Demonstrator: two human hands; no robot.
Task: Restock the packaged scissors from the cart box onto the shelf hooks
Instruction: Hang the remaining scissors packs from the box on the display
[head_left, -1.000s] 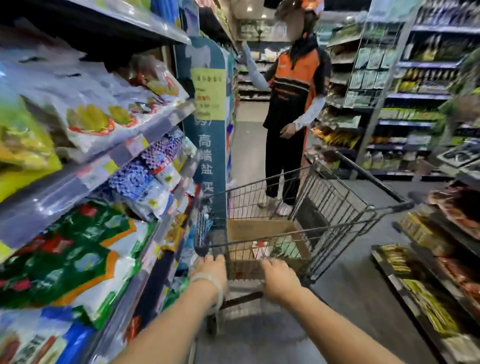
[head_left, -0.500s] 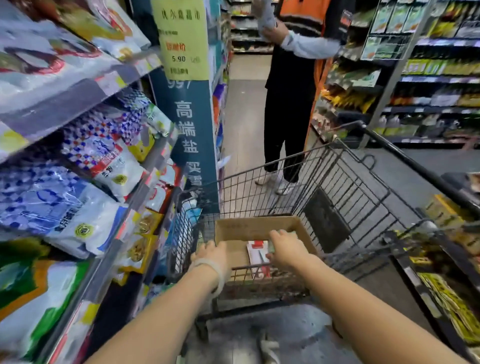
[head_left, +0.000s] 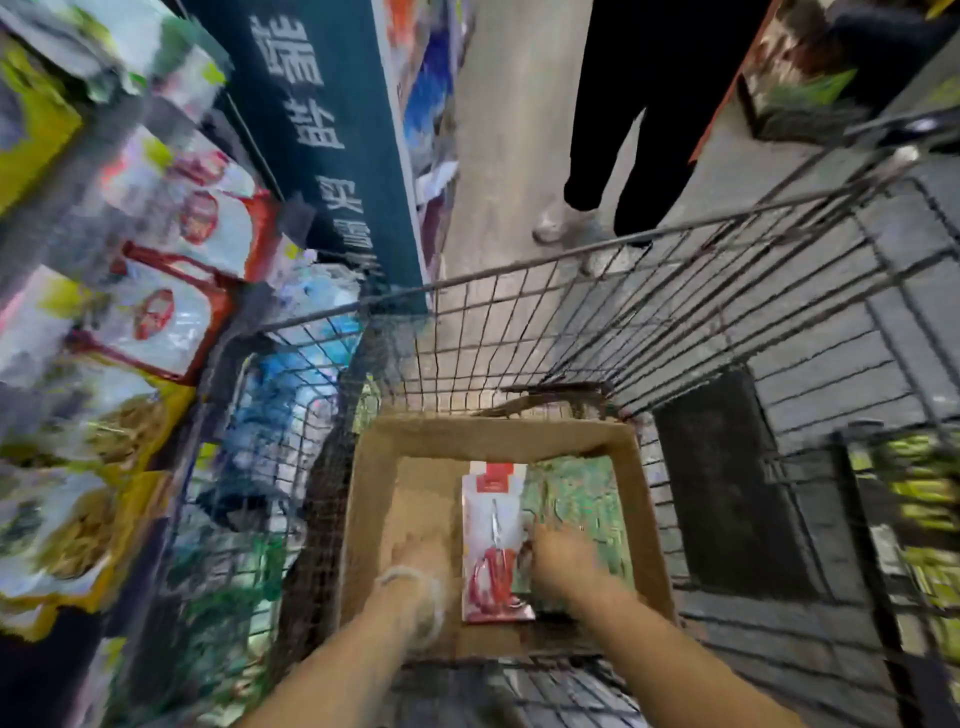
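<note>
An open cardboard box (head_left: 644, 499) sits inside the wire shopping cart (head_left: 675, 291). A white pack of red-handled scissors (head_left: 493, 525) lies flat in the box, with greenish packs (head_left: 587, 493) to its right. My left hand (head_left: 421, 558) is down inside the box, left of the scissors pack; blur hides its fingers. My right hand (head_left: 558, 558) rests at the pack's right edge, fingers touching it. Whether it grips the pack is unclear in the blur.
Shelves of bagged goods (head_left: 150, 291) line the left, close to the cart. A dark blue sign panel (head_left: 322, 135) stands ahead on the left. A person in dark trousers (head_left: 623, 130) stands just beyond the cart's front. More shelving (head_left: 924, 509) is on the right.
My view has tipped down into the cart. Both hands have gone from the cart handle into the box, the right one reaching the scissors pack.
</note>
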